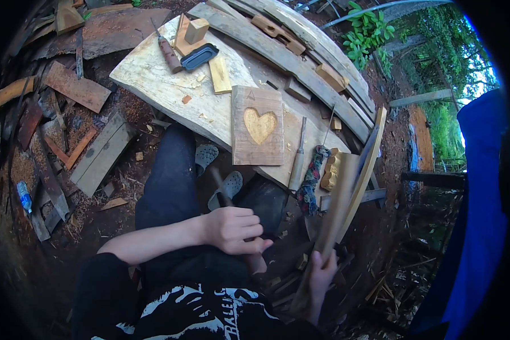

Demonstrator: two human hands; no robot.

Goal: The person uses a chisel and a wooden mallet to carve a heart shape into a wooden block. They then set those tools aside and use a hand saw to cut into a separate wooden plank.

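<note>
My left hand [232, 229] is closed in a fist above my lap, wrapped round a chisel [221, 190] whose dark, narrow shaft points up and is blurred. Low on the right, my right hand [322, 276] grips a long wooden stick [338, 198], tilted upward and smeared by motion. Between and beyond both hands, a brown wooden board [258, 153] with a carved, pale heart-shaped hollow [260, 126] lies on the pale slab bench [201, 116]. Neither hand touches the board. Another chisel [298, 156] rests right of it, beside a patterned cloth bundle [313, 181].
At the bench's far end are a wood-handled pointed tool [169, 54], a dark oval tray [199, 56] and wooden blocks [196, 31]. Long planks [289, 56] line its right side. Scrap boards [102, 153] and a plastic bottle [24, 196] lie on the ground. Blue fabric [481, 215] hangs at right.
</note>
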